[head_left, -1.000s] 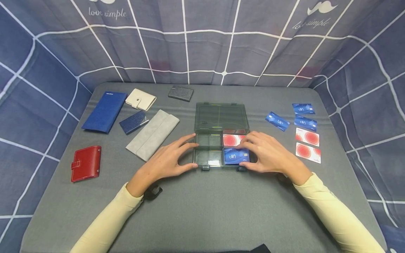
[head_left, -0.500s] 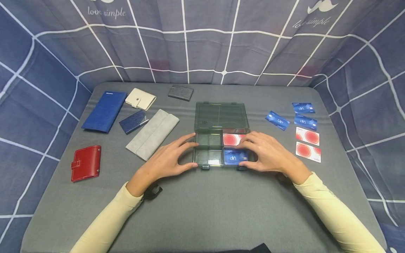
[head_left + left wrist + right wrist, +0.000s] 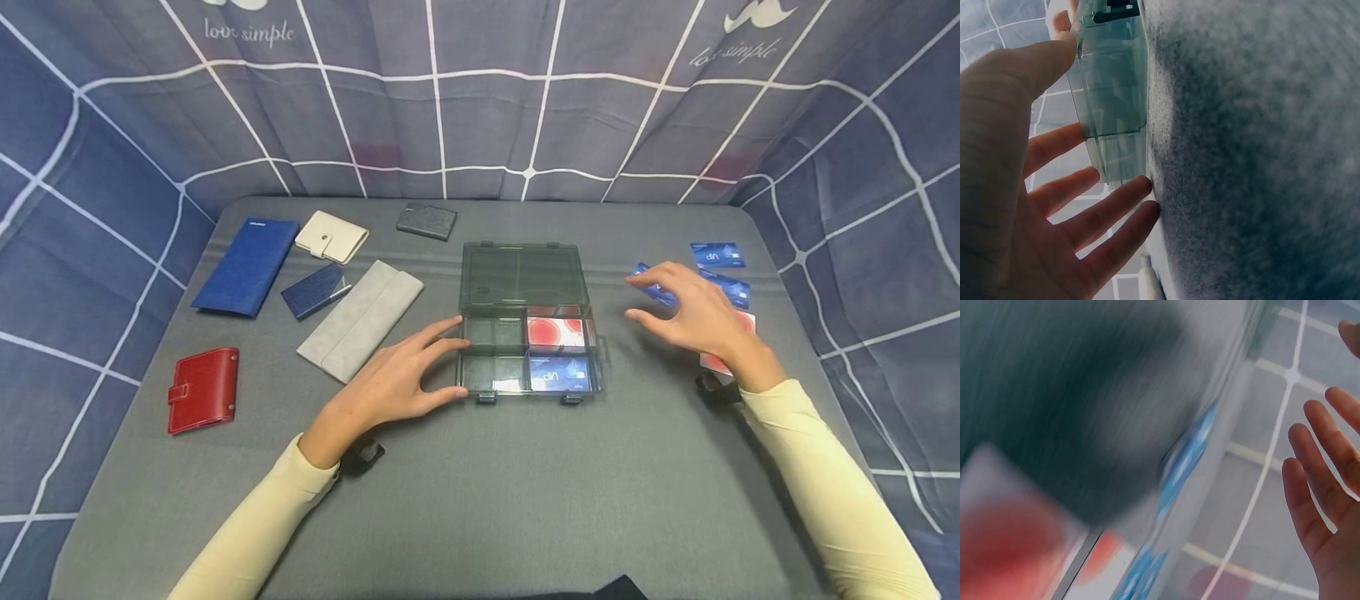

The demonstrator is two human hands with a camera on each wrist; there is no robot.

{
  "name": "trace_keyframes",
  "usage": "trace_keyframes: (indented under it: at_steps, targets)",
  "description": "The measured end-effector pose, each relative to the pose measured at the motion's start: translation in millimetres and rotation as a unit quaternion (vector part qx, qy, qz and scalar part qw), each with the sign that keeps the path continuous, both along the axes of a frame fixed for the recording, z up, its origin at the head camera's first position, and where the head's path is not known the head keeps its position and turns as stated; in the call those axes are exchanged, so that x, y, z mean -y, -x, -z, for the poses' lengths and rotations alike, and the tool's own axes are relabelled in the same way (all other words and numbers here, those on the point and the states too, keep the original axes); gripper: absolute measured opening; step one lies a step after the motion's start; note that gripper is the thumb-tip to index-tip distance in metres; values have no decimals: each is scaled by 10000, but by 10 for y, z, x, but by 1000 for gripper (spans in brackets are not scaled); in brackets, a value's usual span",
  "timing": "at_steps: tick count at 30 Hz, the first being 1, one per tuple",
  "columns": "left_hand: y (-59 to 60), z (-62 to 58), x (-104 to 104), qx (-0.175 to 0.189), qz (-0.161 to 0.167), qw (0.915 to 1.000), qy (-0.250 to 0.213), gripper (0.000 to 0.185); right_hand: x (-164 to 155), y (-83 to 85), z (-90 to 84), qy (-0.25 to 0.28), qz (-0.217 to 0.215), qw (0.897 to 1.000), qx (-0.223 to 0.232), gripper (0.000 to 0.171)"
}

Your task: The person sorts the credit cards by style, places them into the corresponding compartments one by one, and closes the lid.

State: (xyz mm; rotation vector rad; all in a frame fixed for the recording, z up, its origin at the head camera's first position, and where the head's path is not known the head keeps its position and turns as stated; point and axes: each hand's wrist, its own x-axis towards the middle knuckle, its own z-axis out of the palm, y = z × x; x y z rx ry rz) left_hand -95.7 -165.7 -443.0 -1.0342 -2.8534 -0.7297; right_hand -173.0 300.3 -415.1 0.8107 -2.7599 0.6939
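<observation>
A clear green-tinted organizer box (image 3: 493, 367) lies with its lid (image 3: 525, 271) laid back. In its right compartments are a red-and-white card (image 3: 555, 333) and a blue VIP card (image 3: 558, 375). My left hand (image 3: 397, 375) rests thumb and fingertips along the box's left wall; the left wrist view shows these fingers spread, the thumb against the wall. To the right of the box, my right hand (image 3: 693, 312) hovers with nothing in it, fingers apart. It partly covers a blue card (image 3: 656, 292) and the red-and-white cards (image 3: 716, 364) lying beneath.
More blue cards (image 3: 717, 254) lie at the back right. On the left are a grey long wallet (image 3: 362, 321), a red snap wallet (image 3: 204, 390), a blue folder (image 3: 247, 267), a cream wallet (image 3: 332, 237), a navy card holder (image 3: 313, 290) and a dark grey one (image 3: 427, 221).
My right hand has left the box's right side and moved right, over the loose cards. The blue card stays in its compartment. My left hand has kept its place.
</observation>
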Motion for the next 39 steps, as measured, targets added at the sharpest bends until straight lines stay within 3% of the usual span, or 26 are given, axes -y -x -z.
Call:
trace_keyframes:
  at_steps: [9,13,22,39]
  targets:
    - [-7,-8,-1,28,-13,10000,6,69,-528,251,108,-340,840,9944,540,55]
    - [-4,-9,-3,-4,-6,10000,-32,69,-664,328,174,-473,970,9899,920,62]
    - [0,1,7,-59,28,10000,-50,69,-717,477,238,-751,835,9871,1137,70]
    - [-6,9,4,18,14,10000,-24,69,-625,504,243,-745,521,9892,1148,64]
